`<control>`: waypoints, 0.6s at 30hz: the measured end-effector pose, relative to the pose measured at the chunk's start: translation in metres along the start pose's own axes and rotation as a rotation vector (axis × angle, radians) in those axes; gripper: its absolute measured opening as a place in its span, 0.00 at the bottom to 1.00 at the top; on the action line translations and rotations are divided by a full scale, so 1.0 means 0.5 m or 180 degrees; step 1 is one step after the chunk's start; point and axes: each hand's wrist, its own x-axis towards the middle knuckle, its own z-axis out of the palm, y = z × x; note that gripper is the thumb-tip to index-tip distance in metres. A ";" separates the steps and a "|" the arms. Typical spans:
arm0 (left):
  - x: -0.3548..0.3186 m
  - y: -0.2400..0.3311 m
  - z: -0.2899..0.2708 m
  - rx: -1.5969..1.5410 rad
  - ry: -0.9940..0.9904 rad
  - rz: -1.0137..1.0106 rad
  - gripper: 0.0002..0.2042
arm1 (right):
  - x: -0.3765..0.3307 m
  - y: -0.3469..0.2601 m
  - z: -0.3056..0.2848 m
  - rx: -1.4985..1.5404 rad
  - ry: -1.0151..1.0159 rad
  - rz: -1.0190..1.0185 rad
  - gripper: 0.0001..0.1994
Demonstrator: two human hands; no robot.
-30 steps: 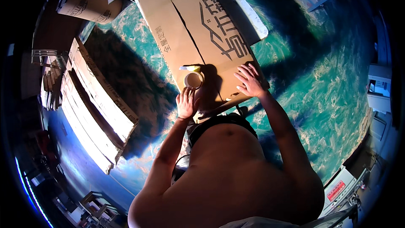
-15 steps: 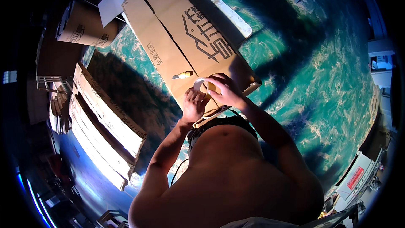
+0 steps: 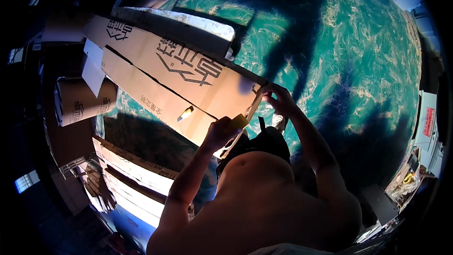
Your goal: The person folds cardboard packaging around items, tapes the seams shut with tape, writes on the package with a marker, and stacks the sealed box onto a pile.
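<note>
A long brown carton (image 3: 146,78) lies before me, a dark gap running along its top. My left hand (image 3: 220,133) is closed round a yellowish roll of tape (image 3: 239,122) at the carton's near end. At the near right corner, my right hand (image 3: 277,98) has its fingers bent together against the carton's edge; what they pinch, if anything, is too small to make out. A small cutter (image 3: 186,113) with a yellowish handle and a flat grey blade rests on the carton top, left of the tape roll.
Beyond the carton sits a pale-edged slab (image 3: 198,19). A brown carton (image 3: 85,101) and a white sheet (image 3: 93,68) are at the left. Long flattened cardboard pieces (image 3: 137,186) lie lower left. The floor (image 3: 321,113) is green and patterned.
My view has turned, so the carton now slants further left. My hands have separated: the left keeps the tape roll, while the right has moved from the roll to the carton's right corner.
</note>
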 end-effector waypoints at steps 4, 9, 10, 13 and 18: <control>0.077 0.078 -0.017 0.0178 -0.0455 0.0622 0.18 | -0.050 0.339 -0.101 -0.0191 0.2520 0.1409 0.11; 0.184 0.205 0.066 0.1254 -0.1518 0.1385 0.24 | -0.084 0.490 0.241 0.0690 0.2111 0.2895 0.12; 0.192 0.235 0.027 0.1644 -0.1627 0.1386 0.24 | -0.063 0.481 0.323 0.0972 0.1925 0.2966 0.14; 0.253 0.233 -0.184 0.1985 -0.1022 0.2009 0.14 | -0.031 0.453 0.467 0.1694 0.1429 0.3129 0.21; 0.545 -0.164 -0.499 0.3660 0.1021 0.1086 0.26 | -0.070 0.539 0.371 0.3076 0.0204 0.2127 0.33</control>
